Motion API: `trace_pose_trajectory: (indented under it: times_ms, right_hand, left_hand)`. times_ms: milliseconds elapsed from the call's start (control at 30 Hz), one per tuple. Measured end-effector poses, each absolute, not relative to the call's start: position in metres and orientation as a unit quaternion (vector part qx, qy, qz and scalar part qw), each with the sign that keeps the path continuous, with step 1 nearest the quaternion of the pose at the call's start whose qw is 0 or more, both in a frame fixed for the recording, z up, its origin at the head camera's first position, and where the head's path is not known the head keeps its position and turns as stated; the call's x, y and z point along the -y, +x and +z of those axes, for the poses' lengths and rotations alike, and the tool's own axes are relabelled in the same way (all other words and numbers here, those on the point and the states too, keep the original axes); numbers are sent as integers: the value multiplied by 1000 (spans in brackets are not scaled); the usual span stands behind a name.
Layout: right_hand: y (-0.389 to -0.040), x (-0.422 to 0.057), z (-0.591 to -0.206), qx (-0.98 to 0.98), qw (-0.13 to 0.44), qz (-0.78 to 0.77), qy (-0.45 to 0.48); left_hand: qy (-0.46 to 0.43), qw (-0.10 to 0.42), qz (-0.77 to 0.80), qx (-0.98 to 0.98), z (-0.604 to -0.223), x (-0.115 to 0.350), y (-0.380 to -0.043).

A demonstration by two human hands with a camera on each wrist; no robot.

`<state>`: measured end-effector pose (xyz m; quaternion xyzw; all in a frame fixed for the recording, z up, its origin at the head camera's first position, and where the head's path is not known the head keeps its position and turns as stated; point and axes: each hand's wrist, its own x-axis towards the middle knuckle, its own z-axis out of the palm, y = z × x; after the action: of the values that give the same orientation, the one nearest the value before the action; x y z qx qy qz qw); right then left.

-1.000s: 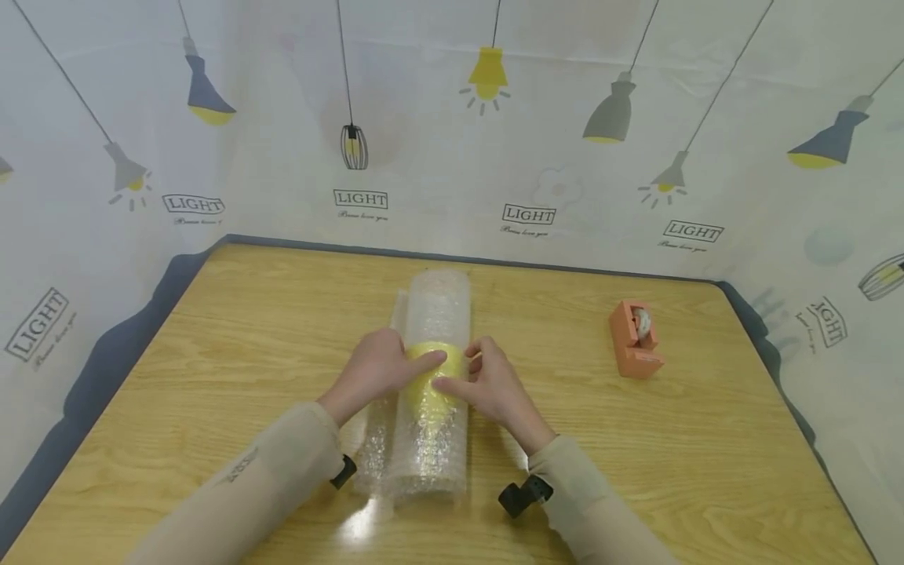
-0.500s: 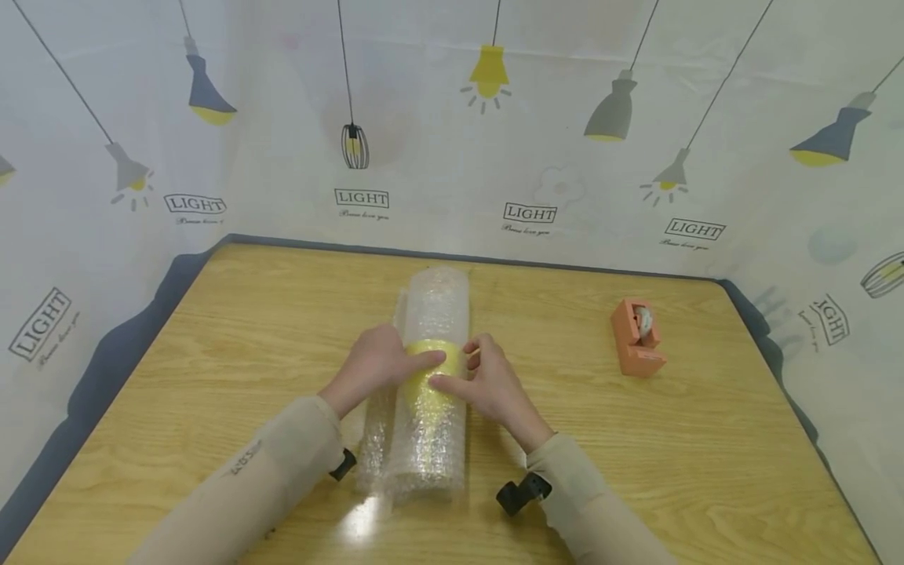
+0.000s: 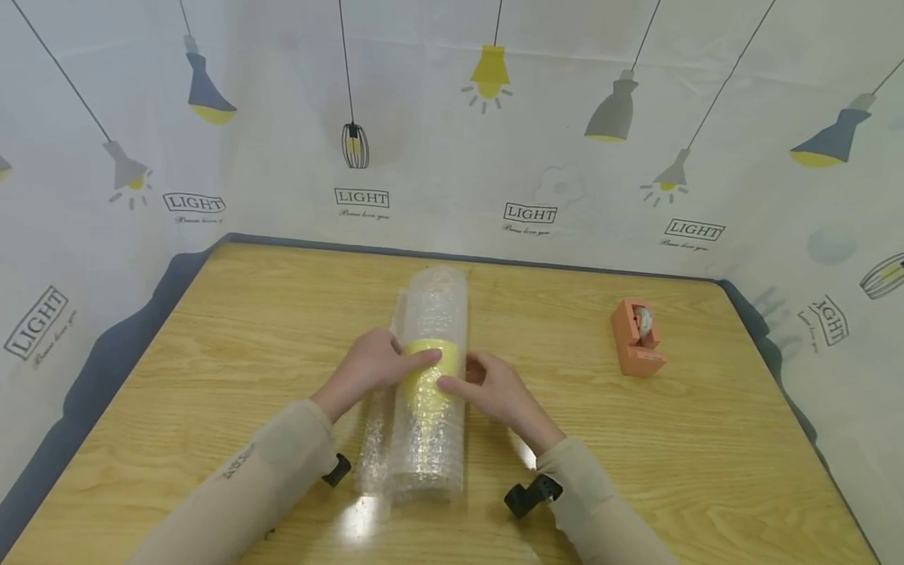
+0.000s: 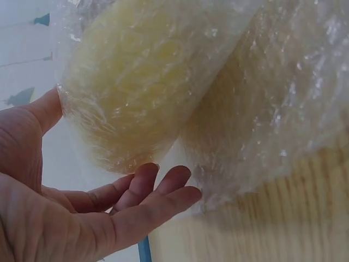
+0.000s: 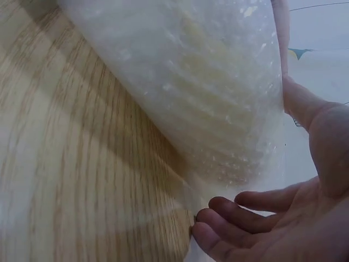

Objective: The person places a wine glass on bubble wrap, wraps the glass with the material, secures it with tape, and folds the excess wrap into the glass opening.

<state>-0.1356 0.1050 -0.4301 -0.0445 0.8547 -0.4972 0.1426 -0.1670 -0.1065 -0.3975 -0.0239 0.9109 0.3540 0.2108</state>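
A roll of bubble wrap (image 3: 435, 304) lies lengthwise on the wooden table, wrapped around a yellow object (image 3: 424, 392) whose kind the layers blur. From its left side my left hand (image 3: 373, 364) holds the roll, thumb laid across the top and fingers curled at the side. My right hand (image 3: 500, 392) grips the opposite side, its thumb on top just below the left one. Both wrist views show curled fingers low against the bubble wrap (image 4: 142, 71). A loose flap of bubble wrap (image 3: 374, 453) extends along the roll's left side.
An orange tape dispenser (image 3: 639, 359) with a tape roll stands on the right part of the table (image 3: 706, 439). A white curtain (image 3: 452, 157) printed with lamps surrounds the table's back and sides. Black straps sit at both wrists.
The roll has turned or shifted slightly left under my hands. My right hand's fingers have tucked lower along its side, and both wrists have moved slightly apart.
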Motion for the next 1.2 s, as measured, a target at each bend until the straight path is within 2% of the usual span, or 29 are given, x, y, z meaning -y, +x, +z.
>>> trace_pose_trajectory:
  times_ms: [267,767,1200]
  right_hand:
    - [-136,-108,-434,-855,148,-490,-81]
    - [-135,-108,-433,-840,154,-516,-67]
    - [-136,-103,-429,-847,148,-506,-70]
  left_hand:
    - [-9,209,350,-913,-405,115,-167]
    - [-6,208,367,-907,-403,115,-165]
    - [-16,242,404,-882,-406,133,-170]
